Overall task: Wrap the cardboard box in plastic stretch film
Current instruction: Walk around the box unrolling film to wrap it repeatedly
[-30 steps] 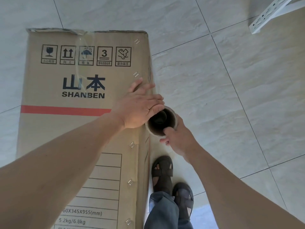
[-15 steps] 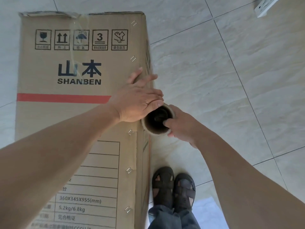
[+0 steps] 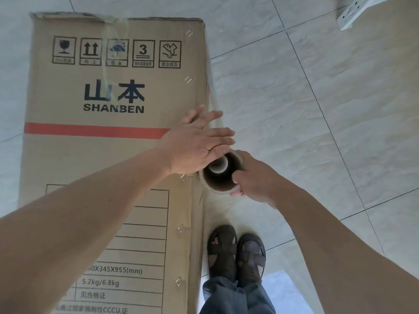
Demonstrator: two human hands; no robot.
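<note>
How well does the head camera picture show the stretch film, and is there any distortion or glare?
Head view: soft even daylight, no hard glare; wide-angle bending stretches both forearms; the film is nearly invisible, only faint streaks beside the cardboard box; the roll is sharp.

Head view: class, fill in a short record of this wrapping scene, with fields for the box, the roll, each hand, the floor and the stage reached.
box: cardboard box, printed SHANBEN, red stripe, stapled edge
roll: film roll at the box's right edge, seen end-on down its hollow core
left hand: left hand flat, fingers straight, pressing at the box's edge
right hand: right hand grips the roll's rim
floor: pale tiled floor
stage: film start held against the box
</note>
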